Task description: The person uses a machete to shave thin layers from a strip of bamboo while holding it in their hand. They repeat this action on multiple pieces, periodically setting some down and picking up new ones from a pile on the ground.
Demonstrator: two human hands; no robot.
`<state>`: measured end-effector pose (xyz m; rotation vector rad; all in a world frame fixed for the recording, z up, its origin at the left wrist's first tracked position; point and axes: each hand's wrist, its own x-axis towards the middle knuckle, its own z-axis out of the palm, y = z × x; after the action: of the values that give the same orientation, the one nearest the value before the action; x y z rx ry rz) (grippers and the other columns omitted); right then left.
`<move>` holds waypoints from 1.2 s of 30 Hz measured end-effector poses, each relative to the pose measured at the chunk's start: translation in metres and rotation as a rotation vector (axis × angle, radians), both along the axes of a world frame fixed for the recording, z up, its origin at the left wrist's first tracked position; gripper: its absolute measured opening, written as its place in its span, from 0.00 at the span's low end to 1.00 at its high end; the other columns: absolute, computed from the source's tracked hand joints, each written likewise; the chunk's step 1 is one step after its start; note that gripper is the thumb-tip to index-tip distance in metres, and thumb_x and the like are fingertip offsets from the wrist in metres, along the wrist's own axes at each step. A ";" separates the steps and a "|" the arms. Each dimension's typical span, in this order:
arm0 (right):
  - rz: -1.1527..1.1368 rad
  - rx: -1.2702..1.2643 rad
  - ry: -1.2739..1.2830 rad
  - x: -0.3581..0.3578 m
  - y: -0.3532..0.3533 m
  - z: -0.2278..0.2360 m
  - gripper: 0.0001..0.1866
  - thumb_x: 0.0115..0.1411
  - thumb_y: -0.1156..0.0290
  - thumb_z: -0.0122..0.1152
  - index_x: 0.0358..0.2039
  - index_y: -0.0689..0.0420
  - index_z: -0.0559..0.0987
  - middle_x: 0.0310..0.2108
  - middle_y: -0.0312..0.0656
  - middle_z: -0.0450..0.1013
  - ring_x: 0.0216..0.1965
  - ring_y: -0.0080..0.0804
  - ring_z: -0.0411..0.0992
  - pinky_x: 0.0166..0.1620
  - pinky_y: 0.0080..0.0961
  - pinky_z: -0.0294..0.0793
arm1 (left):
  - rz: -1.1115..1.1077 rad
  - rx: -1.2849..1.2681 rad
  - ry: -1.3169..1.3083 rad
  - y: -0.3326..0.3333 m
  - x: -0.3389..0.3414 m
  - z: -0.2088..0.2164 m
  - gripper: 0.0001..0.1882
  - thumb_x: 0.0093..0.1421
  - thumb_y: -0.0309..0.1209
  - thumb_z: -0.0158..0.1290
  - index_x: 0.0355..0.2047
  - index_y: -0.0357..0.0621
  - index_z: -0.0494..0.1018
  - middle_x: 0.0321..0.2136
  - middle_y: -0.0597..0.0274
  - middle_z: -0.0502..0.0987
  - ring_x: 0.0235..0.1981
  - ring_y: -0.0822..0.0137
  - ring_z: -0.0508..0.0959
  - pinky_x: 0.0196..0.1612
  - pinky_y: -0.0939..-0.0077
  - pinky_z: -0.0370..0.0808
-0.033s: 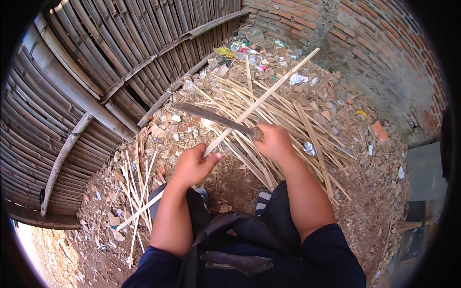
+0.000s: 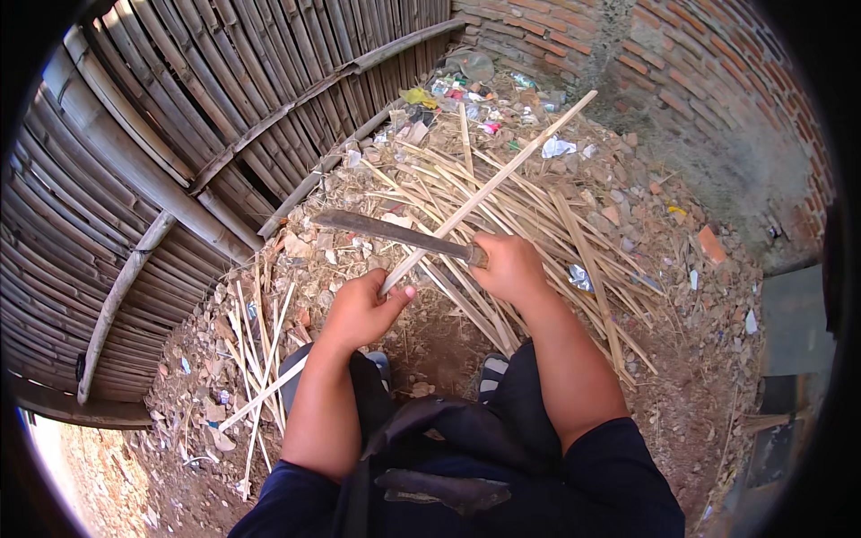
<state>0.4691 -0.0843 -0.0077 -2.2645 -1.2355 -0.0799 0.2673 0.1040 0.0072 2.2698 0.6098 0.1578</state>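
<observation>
My left hand (image 2: pixel 363 309) is closed around the near end of a long, pale bamboo strip (image 2: pixel 525 157). From there the strip slants up and away to the right, above the heap. A machete (image 2: pixel 381 228) with a dark, worn blade is gripped by its handle in my right hand (image 2: pixel 509 267). Its blade points left and crosses over the strip a little beyond my left hand; whether the edge touches the strip cannot be made out. Beneath and beyond lies a heap of split bamboo strips (image 2: pixel 574 238) on the ground.
More strips (image 2: pixel 260 363) lie left of my knee. A bamboo wall (image 2: pixel 117 296) stands at the left, a brick wall (image 2: pixel 691 81) at the back right. Rubble and litter (image 2: pixel 471 85) cover the ground toward the far corner. Grey panels (image 2: pixel 794 318) stand at the right edge.
The machete blade has shifted slightly toward me and left along the bamboo strip, its tip now lower. My right hand moved a little with it; my left hand and the strip stay nearly still.
</observation>
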 end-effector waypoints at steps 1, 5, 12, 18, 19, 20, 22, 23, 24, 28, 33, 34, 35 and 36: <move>0.021 -0.058 -0.021 -0.004 0.001 0.008 0.13 0.49 0.65 0.71 0.34 0.54 0.80 0.29 0.47 0.78 0.34 0.52 0.78 0.37 0.46 0.76 | -0.002 -0.003 0.000 0.000 -0.001 -0.001 0.26 0.63 0.52 0.62 0.32 0.37 0.75 0.19 0.49 0.76 0.23 0.49 0.79 0.32 0.57 0.75; -0.065 -0.023 0.022 0.015 -0.001 0.005 0.12 0.49 0.66 0.71 0.33 0.56 0.79 0.26 0.49 0.77 0.32 0.54 0.77 0.37 0.47 0.76 | -0.019 0.015 0.000 0.003 -0.002 -0.001 0.26 0.63 0.52 0.61 0.33 0.37 0.75 0.20 0.48 0.77 0.24 0.49 0.80 0.32 0.57 0.76; -0.378 0.256 0.197 0.042 -0.020 -0.002 0.14 0.53 0.65 0.70 0.37 0.58 0.82 0.29 0.53 0.80 0.34 0.56 0.79 0.38 0.45 0.76 | -0.032 0.015 -0.006 -0.003 -0.001 0.007 0.27 0.62 0.54 0.62 0.31 0.37 0.75 0.20 0.48 0.76 0.24 0.47 0.80 0.32 0.56 0.75; -0.231 0.142 0.169 0.023 -0.007 -0.003 0.13 0.53 0.65 0.69 0.37 0.56 0.82 0.29 0.52 0.79 0.35 0.56 0.78 0.37 0.46 0.76 | -0.019 0.040 -0.011 -0.002 0.000 0.004 0.27 0.62 0.53 0.62 0.30 0.37 0.74 0.19 0.47 0.76 0.24 0.46 0.79 0.31 0.56 0.75; -0.152 0.078 0.130 0.014 -0.005 0.004 0.13 0.52 0.65 0.69 0.37 0.56 0.82 0.29 0.51 0.79 0.35 0.56 0.78 0.37 0.47 0.76 | -0.017 0.038 -0.010 -0.001 0.000 0.003 0.27 0.62 0.53 0.62 0.29 0.37 0.74 0.19 0.47 0.76 0.24 0.45 0.79 0.31 0.55 0.75; -0.074 0.015 0.091 0.009 -0.003 0.008 0.13 0.51 0.65 0.70 0.36 0.55 0.81 0.29 0.51 0.78 0.34 0.56 0.78 0.37 0.47 0.76 | -0.021 0.042 -0.006 -0.001 0.000 0.000 0.27 0.62 0.53 0.62 0.29 0.37 0.74 0.19 0.47 0.76 0.24 0.45 0.79 0.31 0.55 0.75; -0.036 0.007 0.042 0.010 -0.002 0.004 0.13 0.50 0.65 0.70 0.35 0.54 0.81 0.29 0.50 0.78 0.34 0.56 0.78 0.36 0.48 0.76 | -0.013 0.025 -0.004 0.000 0.000 -0.005 0.27 0.62 0.54 0.62 0.30 0.37 0.74 0.19 0.47 0.76 0.24 0.45 0.79 0.31 0.55 0.75; -0.036 -0.001 0.012 0.012 -0.003 0.005 0.13 0.50 0.65 0.70 0.36 0.54 0.81 0.29 0.50 0.78 0.34 0.56 0.78 0.36 0.48 0.76 | -0.017 0.028 -0.001 0.000 0.000 -0.004 0.27 0.62 0.54 0.62 0.30 0.37 0.74 0.19 0.47 0.76 0.24 0.45 0.79 0.31 0.55 0.75; -0.036 -0.009 -0.019 0.013 -0.004 0.006 0.13 0.50 0.65 0.70 0.36 0.54 0.82 0.29 0.50 0.78 0.33 0.56 0.78 0.36 0.48 0.76 | -0.023 0.034 0.001 0.001 0.000 -0.003 0.27 0.62 0.54 0.62 0.30 0.37 0.74 0.19 0.47 0.76 0.25 0.45 0.80 0.32 0.55 0.75; -0.188 0.018 0.105 0.026 -0.010 0.008 0.15 0.51 0.64 0.70 0.39 0.54 0.83 0.29 0.51 0.80 0.34 0.56 0.79 0.37 0.47 0.77 | -0.027 0.036 -0.001 0.002 -0.001 -0.006 0.28 0.62 0.54 0.62 0.30 0.37 0.74 0.20 0.47 0.76 0.25 0.45 0.80 0.32 0.56 0.75; -0.331 0.175 0.195 0.040 -0.017 -0.001 0.16 0.54 0.64 0.70 0.43 0.55 0.84 0.31 0.54 0.81 0.36 0.56 0.79 0.40 0.44 0.78 | -0.035 0.024 -0.033 -0.002 0.000 0.001 0.27 0.62 0.54 0.62 0.30 0.37 0.74 0.20 0.47 0.77 0.25 0.45 0.80 0.32 0.55 0.75; -0.323 0.195 0.204 0.040 -0.017 -0.003 0.16 0.54 0.64 0.70 0.43 0.55 0.84 0.31 0.54 0.81 0.36 0.56 0.79 0.40 0.44 0.78 | -0.042 0.042 -0.031 -0.002 0.000 0.002 0.27 0.62 0.54 0.62 0.30 0.37 0.74 0.20 0.47 0.77 0.25 0.45 0.80 0.32 0.55 0.76; -0.323 0.193 0.204 0.040 -0.017 -0.004 0.16 0.54 0.64 0.70 0.43 0.55 0.84 0.31 0.54 0.81 0.36 0.56 0.79 0.40 0.44 0.78 | -0.042 0.040 -0.031 -0.003 0.001 0.003 0.27 0.62 0.54 0.62 0.30 0.37 0.74 0.20 0.47 0.77 0.25 0.45 0.80 0.32 0.55 0.76; -0.288 0.173 0.220 0.038 -0.016 -0.005 0.17 0.54 0.64 0.70 0.43 0.55 0.84 0.31 0.54 0.81 0.36 0.56 0.79 0.40 0.44 0.78 | -0.038 0.036 -0.024 -0.004 0.002 0.004 0.27 0.62 0.54 0.62 0.30 0.37 0.74 0.20 0.46 0.77 0.25 0.45 0.81 0.32 0.55 0.76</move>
<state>0.5068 -0.1002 -0.0126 -2.2155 -0.7565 -0.0406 0.2688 0.1004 0.0113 2.3092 0.5550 0.1787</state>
